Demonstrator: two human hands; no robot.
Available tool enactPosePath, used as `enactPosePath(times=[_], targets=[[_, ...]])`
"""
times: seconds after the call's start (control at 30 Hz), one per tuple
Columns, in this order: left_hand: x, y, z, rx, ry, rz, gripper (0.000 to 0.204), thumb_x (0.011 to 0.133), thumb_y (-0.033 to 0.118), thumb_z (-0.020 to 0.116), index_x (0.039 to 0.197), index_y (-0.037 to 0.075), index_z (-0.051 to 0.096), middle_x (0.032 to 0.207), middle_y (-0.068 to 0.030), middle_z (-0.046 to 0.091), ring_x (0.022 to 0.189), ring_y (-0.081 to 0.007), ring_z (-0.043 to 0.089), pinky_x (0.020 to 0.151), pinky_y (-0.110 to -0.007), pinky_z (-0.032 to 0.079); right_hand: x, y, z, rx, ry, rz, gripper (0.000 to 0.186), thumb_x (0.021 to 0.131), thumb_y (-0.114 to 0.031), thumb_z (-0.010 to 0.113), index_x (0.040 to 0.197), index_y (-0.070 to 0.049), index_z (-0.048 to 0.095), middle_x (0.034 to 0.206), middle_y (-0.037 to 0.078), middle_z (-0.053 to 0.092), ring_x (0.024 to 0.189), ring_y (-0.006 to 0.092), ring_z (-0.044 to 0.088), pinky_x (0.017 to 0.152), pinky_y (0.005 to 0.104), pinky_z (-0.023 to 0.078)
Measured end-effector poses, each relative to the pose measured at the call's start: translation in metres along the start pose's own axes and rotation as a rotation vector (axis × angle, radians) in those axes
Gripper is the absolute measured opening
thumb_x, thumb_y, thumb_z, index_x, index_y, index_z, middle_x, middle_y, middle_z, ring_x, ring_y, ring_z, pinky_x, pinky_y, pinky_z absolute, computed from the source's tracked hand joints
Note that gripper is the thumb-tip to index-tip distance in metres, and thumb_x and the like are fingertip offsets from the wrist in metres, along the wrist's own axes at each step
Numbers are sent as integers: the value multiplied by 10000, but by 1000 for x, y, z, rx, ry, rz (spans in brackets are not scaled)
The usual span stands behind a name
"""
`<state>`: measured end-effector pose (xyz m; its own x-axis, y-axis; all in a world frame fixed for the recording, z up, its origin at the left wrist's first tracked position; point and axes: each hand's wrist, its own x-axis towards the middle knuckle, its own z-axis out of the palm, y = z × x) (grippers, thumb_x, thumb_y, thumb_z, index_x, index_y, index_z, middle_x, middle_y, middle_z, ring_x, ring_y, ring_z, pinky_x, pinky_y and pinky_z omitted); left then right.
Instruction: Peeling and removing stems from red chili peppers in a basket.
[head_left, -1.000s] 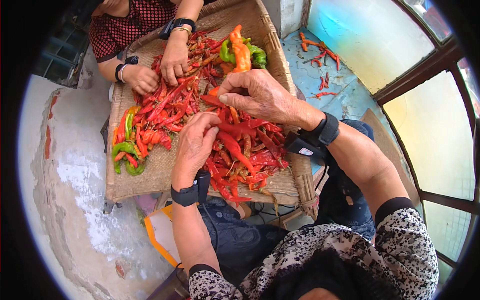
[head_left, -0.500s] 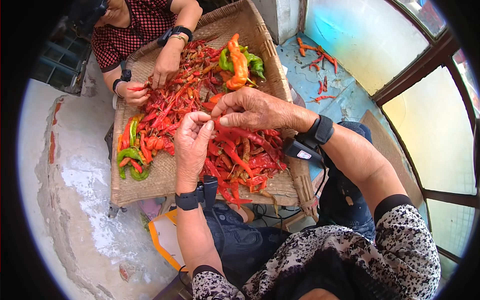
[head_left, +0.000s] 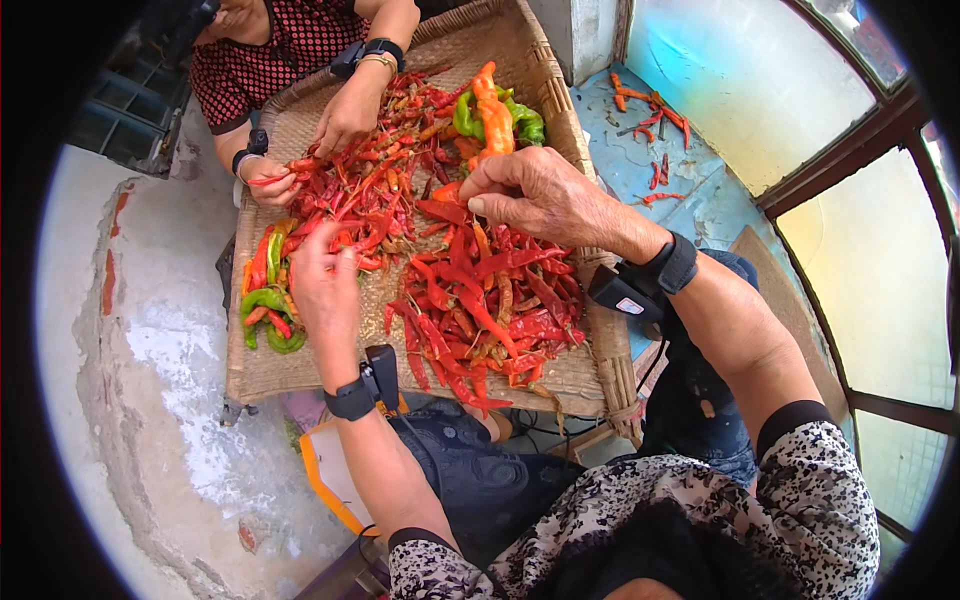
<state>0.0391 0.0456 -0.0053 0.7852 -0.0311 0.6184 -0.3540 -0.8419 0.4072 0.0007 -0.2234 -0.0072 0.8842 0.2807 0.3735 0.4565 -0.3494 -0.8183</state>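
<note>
My left hand (head_left: 326, 290), smeared by motion, reaches over red chili peppers (head_left: 365, 225) left of the tray's middle; its fingertips are unclear. My right hand (head_left: 535, 200) hangs above the near heap of red peppers (head_left: 495, 320), thumb and forefinger curled together beside an orange-red pepper; what they pinch is hard to make out. Orange (head_left: 495, 120) and green peppers (head_left: 530, 130) sit at the upper right of the woven tray (head_left: 555, 90). Green and red peppers (head_left: 265, 300) lie along its left side.
Across the tray, a co-worker's left-side hand (head_left: 270, 185) holds a red pepper, the other hand (head_left: 345, 120) among the chilies. Loose peppers (head_left: 670, 120) lie on a blue surface (head_left: 700, 225) by frosted windows (head_left: 860, 270). A cracked wall or floor (head_left: 170, 380) is at left.
My left hand has moved left, away from my right hand, which has lifted slightly up and right. The co-worker's left-side hand has taken a red pepper since a second ago.
</note>
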Motion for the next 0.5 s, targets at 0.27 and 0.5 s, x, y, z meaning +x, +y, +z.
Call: enactPosePath(times=[0.27,0.5], targets=[[-28,26,16,-277,-765,223,214,774,-33,577,976,17,629,970,-128,619,882,-272,623,775,-352,480,-4,-4,13,-91,-104,-94,169,872,-114,606,974,19,629,801,155,658,749,288,648,679,350,507],[-19,34,14,-882,-643,-308,127,881,80,615,992,19,607,837,7,621,752,-61,558,692,-222,469,0,4,19,-37,-83,-121,199,881,-138,608,1011,13,612,784,154,654,747,267,656,671,350,510]])
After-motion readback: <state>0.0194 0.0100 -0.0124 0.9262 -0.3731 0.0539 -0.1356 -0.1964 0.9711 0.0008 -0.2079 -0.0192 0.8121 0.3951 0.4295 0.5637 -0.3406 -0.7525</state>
